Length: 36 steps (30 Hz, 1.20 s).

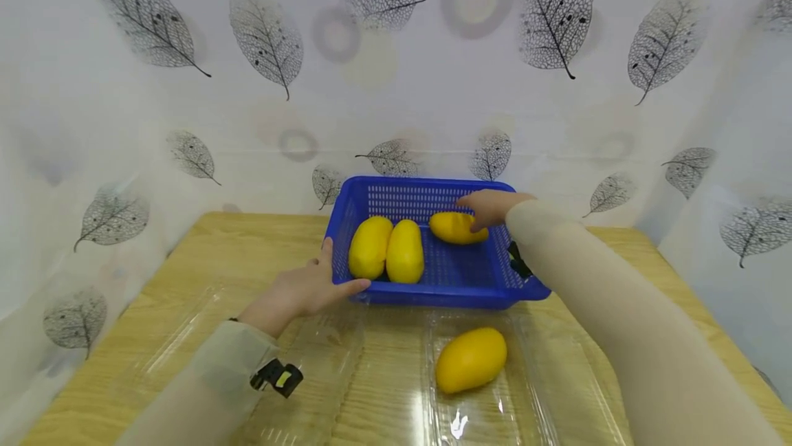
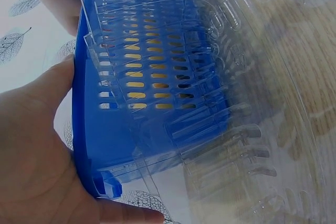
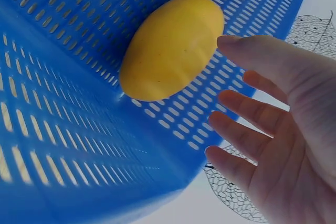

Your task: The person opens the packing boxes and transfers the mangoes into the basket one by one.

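A blue plastic basket point(image 1: 433, 295) with slotted walls stands at the table's back. Two yellow mangoes point(image 1: 405, 251) lie side by side in its left half. Another mango point(image 1: 456, 227) is at the back right inside it. Over that mango reaches my right hand point(image 1: 491, 207); in the right wrist view its fingers are spread, with the thumb near the mango point(image 3: 173, 48) and nothing gripped. My left hand point(image 1: 303, 289) rests on the basket's front left corner, thumb and forefinger stretched along the rim. A further mango point(image 1: 471, 360) lies in a clear plastic container point(image 1: 476, 422) in front.
Another clear plastic container point(image 1: 315, 363) lies on the wooden table point(image 1: 390, 377) at the left, partly under my left forearm. A leaf-patterned sheet point(image 1: 408, 102) hangs behind the table and at both sides. My right sleeve point(image 1: 619, 308) crosses the table's right part.
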Each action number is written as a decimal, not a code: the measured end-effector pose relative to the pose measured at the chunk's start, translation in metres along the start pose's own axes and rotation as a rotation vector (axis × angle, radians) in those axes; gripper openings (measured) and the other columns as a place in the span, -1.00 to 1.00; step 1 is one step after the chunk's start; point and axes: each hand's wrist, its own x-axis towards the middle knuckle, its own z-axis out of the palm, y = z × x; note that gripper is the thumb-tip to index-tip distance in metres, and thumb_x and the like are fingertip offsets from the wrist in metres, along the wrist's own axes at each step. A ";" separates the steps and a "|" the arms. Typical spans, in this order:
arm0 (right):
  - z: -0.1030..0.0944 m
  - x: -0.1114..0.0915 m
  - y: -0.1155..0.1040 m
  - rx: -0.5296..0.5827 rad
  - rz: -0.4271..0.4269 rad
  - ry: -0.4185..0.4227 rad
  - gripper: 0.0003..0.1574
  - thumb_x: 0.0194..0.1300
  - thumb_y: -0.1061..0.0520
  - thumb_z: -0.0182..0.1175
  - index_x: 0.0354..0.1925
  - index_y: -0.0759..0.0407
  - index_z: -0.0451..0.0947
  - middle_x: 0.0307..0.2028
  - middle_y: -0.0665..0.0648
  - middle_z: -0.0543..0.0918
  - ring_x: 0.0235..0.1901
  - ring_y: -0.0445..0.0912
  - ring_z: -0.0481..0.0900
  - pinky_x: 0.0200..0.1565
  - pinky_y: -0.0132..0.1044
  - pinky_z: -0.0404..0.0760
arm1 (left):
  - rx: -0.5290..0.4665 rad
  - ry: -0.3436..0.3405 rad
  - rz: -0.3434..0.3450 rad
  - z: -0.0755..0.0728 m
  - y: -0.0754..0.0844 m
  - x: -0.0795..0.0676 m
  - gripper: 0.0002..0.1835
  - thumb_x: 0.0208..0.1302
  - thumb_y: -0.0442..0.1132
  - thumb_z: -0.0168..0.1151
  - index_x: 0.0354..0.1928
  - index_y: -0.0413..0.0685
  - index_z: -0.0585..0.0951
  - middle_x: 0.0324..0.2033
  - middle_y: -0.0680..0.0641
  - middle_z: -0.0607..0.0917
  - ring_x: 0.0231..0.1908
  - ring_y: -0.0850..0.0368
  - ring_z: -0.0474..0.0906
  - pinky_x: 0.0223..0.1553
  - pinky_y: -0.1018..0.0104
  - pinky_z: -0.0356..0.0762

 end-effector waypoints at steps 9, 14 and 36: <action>-0.009 -0.020 -0.009 0.018 -0.008 -0.028 -0.24 0.30 0.14 0.14 0.36 0.32 0.12 0.32 0.34 0.20 0.31 0.22 0.10 0.28 0.09 0.08 | 0.002 -0.002 0.006 -0.005 -0.001 0.001 0.30 -0.05 0.65 -0.29 0.42 -0.22 -0.37 0.27 -0.45 0.20 0.08 -0.39 0.38 -0.03 -0.22 0.39; -0.012 -0.028 -0.015 0.012 -0.024 -0.035 -0.24 0.29 0.10 0.14 0.35 0.33 0.15 0.31 0.34 0.23 0.30 0.23 0.12 0.28 0.09 0.08 | 0.007 -0.002 0.009 -0.007 -0.001 0.000 0.29 -0.04 0.64 -0.28 0.41 -0.23 -0.37 0.27 -0.45 0.21 0.08 -0.38 0.39 -0.04 -0.21 0.40; -0.002 -0.092 -0.049 0.016 -0.171 -0.094 -0.23 0.31 0.00 0.14 0.35 0.29 0.17 0.30 0.25 0.29 0.29 0.15 0.18 0.28 0.02 0.13 | 0.006 -0.020 0.017 -0.006 0.002 -0.001 0.29 -0.02 0.63 -0.28 0.41 -0.26 -0.37 0.27 -0.46 0.20 0.03 -0.35 0.44 -0.18 -0.09 0.51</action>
